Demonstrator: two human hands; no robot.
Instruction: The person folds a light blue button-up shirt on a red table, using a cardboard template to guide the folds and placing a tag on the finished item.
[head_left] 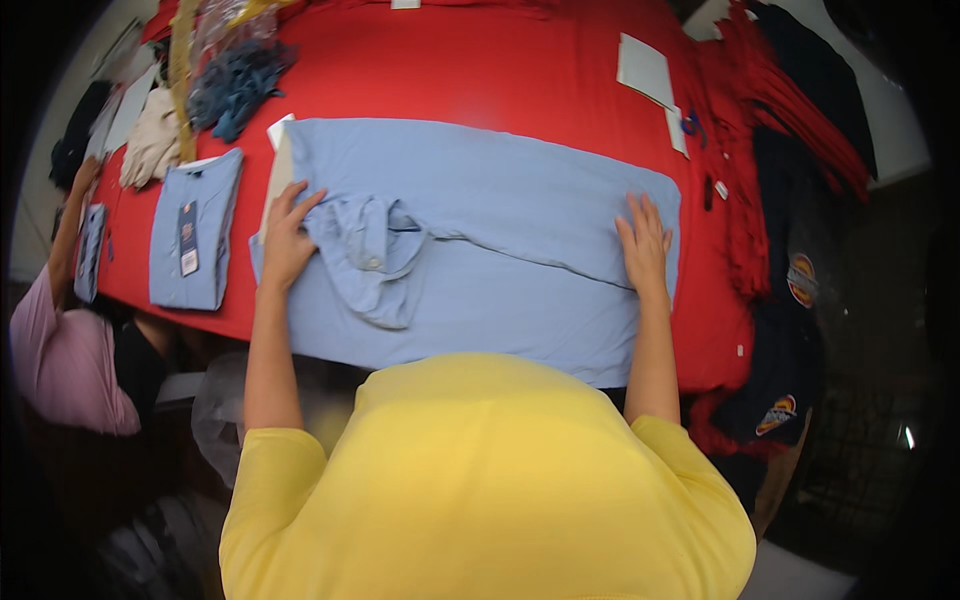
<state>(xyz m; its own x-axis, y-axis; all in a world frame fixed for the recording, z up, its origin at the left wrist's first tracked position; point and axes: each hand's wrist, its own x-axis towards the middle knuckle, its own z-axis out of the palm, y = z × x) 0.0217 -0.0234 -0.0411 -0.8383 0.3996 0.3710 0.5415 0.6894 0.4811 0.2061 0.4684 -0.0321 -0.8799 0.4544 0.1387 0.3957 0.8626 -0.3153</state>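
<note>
The shirt (500,315) is pale blue, the cloth (460,65) red.

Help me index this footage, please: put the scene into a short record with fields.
Left hand: fingers spread, at the collar of the blue shirt
Right hand: palm down, flat near the shirt's right end
Shirt: laid out wide, collar toward the left
Surface: table under red cloth
Left side: folded blue shirt with a dark tag
Right side: white paper, dark cloth hanging beyond
Other person: far left, pink top
</note>
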